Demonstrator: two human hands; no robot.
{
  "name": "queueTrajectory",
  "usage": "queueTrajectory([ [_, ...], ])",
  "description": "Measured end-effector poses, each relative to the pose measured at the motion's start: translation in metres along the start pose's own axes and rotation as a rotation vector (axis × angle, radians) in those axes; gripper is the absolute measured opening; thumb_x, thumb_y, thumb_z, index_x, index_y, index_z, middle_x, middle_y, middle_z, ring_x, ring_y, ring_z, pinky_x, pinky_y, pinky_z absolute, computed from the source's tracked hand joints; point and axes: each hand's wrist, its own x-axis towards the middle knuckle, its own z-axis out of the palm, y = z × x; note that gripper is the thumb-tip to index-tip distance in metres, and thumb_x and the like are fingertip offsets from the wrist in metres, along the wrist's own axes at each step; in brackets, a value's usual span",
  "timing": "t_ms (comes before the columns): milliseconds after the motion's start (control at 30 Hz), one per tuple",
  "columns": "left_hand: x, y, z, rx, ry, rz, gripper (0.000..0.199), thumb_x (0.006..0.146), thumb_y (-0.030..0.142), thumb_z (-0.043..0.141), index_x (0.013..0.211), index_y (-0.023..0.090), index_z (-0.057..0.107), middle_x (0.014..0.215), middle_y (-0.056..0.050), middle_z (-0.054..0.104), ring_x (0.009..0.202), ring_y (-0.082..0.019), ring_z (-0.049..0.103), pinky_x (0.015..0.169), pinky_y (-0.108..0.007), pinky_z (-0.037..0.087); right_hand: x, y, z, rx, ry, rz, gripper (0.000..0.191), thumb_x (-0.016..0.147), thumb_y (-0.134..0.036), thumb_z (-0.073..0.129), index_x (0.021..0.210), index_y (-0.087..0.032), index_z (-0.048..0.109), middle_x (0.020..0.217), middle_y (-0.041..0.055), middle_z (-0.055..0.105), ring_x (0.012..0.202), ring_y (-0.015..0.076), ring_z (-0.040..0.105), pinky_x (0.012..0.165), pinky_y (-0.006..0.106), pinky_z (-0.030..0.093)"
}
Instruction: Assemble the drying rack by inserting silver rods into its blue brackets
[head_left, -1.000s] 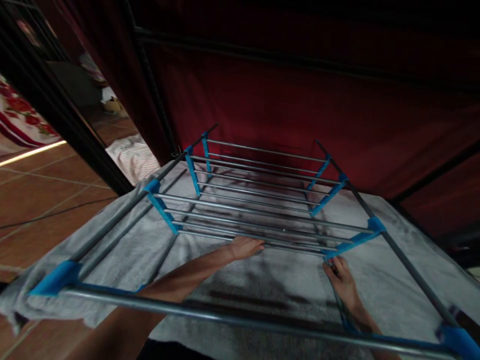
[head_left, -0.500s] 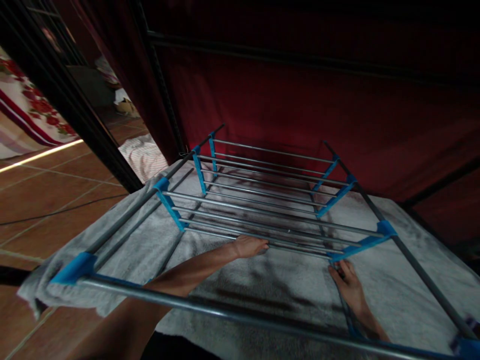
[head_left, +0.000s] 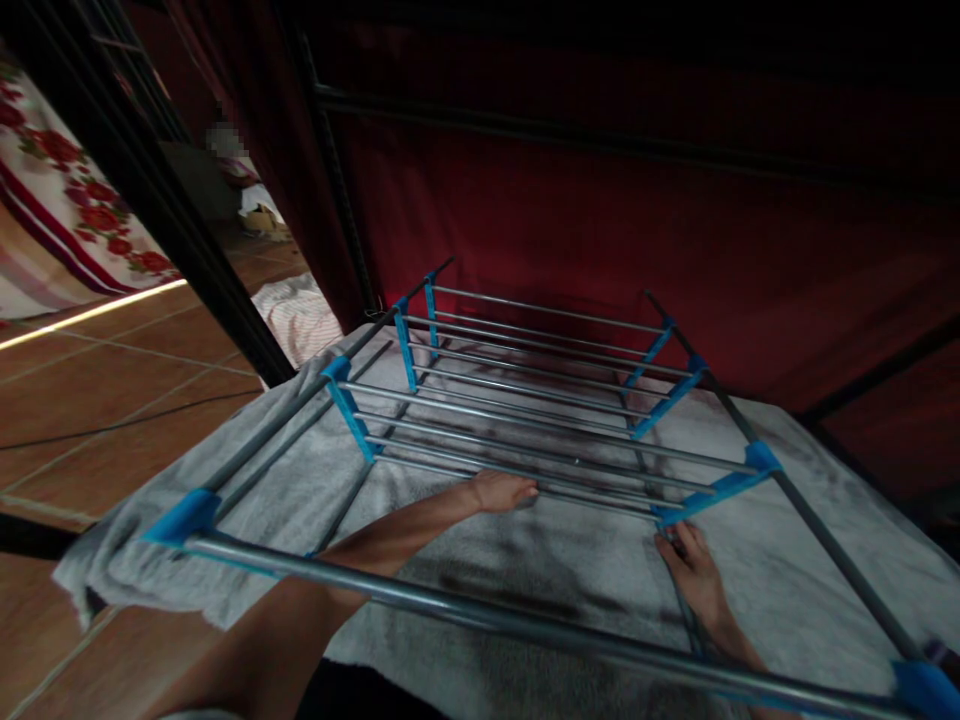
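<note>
A metal rack (head_left: 480, 611) of grey tubes with blue plastic joints lies on a grey blanket. My left hand (head_left: 504, 491) reaches in over the thick front tube, its fingers wrapped round a low rod of the nearest shelf. At the right end of that shelf, my right hand (head_left: 694, 570) has its fingers curled at the lower side pole, just below a blue bracket (head_left: 716, 497). The pole passes partly out of sight behind that hand.
The grey blanket (head_left: 600, 560) covers the surface under the rack. Behind stands a dark red curtain (head_left: 540, 210) with black frame bars. To the left are a black post (head_left: 202, 250), a tiled floor (head_left: 142, 385) with a cable, and a striped cloth (head_left: 300, 320).
The view has shifted slightly, so the rack's near left corner appears further right. Both hands keep their places on the rack.
</note>
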Motion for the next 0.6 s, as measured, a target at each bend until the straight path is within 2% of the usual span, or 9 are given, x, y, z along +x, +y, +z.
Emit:
queueTrajectory([
  [300, 0.0001, 0.0004, -0.0033, -0.026, -0.003, 0.008, 0.049, 0.104, 0.054, 0.027, 0.118, 0.028, 0.066, 0.122, -0.004, 0.073, 0.110, -0.024, 0.068, 0.092, -0.037, 0.055, 0.0006, -0.0019, -0.0008, -0.009, 0.012, 0.041, 0.057, 0.084, -0.070, 0.058, 0.117, -0.024, 0.065, 0.109, 0.0077, 0.065, 0.094, 0.0258, 0.064, 0.089, 0.041, 0.052],
  [600, 0.0003, 0.0013, -0.0067, -0.042, -0.001, 0.015, 0.047, 0.105, 0.051, 0.029, 0.118, 0.027, 0.067, 0.123, -0.003, 0.074, 0.112, -0.022, 0.068, 0.093, -0.032, 0.055, 0.0019, 0.0033, 0.0003, 0.009, 0.010, 0.036, 0.056, 0.083, -0.070, 0.058, 0.115, -0.024, 0.064, 0.107, 0.0066, 0.063, 0.094, 0.0261, 0.064, 0.090, 0.041, 0.052],
])
